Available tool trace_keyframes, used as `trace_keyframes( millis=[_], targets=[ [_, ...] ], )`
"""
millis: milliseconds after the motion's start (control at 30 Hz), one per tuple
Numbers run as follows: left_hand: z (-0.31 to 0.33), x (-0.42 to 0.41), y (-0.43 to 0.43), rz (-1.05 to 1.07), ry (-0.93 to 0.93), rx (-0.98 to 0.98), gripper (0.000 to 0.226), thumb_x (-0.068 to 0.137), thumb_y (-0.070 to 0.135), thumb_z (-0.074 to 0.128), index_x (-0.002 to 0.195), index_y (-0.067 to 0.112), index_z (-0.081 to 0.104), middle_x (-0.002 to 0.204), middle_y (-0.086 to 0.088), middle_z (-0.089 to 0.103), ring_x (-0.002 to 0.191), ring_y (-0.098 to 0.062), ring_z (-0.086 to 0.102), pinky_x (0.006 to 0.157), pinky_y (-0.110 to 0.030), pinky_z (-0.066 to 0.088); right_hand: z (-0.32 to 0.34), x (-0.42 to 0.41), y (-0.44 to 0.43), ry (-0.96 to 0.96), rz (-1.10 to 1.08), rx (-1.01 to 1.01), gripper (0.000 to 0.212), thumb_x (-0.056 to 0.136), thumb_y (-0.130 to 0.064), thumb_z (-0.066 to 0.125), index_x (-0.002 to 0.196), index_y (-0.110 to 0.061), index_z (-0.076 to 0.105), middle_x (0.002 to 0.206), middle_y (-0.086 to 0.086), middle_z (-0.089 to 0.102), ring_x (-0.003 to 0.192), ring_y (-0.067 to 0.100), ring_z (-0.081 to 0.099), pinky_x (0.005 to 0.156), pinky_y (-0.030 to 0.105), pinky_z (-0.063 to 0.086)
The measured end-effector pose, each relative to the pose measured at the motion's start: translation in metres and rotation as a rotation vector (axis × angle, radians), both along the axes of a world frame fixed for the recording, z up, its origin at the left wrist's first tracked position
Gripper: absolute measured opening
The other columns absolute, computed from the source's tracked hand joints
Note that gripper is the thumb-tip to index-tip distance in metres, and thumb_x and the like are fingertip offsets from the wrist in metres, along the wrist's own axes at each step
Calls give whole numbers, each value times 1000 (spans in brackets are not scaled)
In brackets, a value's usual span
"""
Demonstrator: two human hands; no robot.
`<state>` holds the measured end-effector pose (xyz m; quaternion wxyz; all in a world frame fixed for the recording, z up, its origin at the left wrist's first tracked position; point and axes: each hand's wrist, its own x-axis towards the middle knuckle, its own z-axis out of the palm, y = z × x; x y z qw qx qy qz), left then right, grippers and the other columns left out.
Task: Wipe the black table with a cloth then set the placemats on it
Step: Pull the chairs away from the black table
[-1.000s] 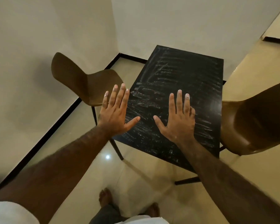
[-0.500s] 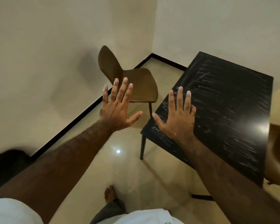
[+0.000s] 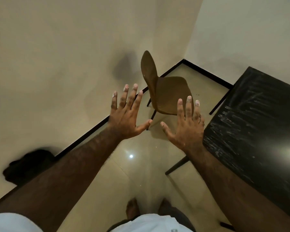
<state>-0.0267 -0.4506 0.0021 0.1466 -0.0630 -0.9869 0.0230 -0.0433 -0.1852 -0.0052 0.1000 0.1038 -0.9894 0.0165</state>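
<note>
The black table (image 3: 258, 124) stands at the right, its top streaked with whitish smears. My left hand (image 3: 126, 118) is stretched out flat in the air over the floor, fingers spread, holding nothing. Close to the table's left edge hovers my right hand (image 3: 186, 126), also flat and spread, with nothing in it. I see no cloth and no placemats in this view.
A brown chair (image 3: 164, 92) stands in the room's corner just beyond my hands. A dark blurred object (image 3: 28, 164) lies on the floor against the left wall. Glossy beige tiles (image 3: 141, 168) stretch between wall and table, with my bare feet at the bottom.
The view has swung to the left: the table slid from the centre to the right edge and the second chair left the frame. Both hands stay spread, now over the floor.
</note>
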Motion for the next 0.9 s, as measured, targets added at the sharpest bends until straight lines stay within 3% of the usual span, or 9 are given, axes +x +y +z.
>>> trace_keyframes(
  millis=[300, 900],
  targets=[
    [-22, -62, -47, 33, -43, 26, 114, 96, 91, 31, 177, 15, 5, 185, -10, -10, 171, -36, -10, 133, -68, 5, -15, -78, -56, -35, 45, -4, 118, 93, -94, 36, 177, -21, -5, 183, 14, -19, 170, 42, -6, 129, 67, 21],
    [-22, -286, -58, 19, -85, 0, 116, 96, 92, 22, 176, 12, -5, 183, -12, -20, 169, -37, -16, 132, -69, 8, -38, -297, -73, -93, 32, -66, 115, 93, -92, 30, 178, -20, 2, 185, 14, -12, 170, 43, 1, 127, 68, 27]
  ],
)
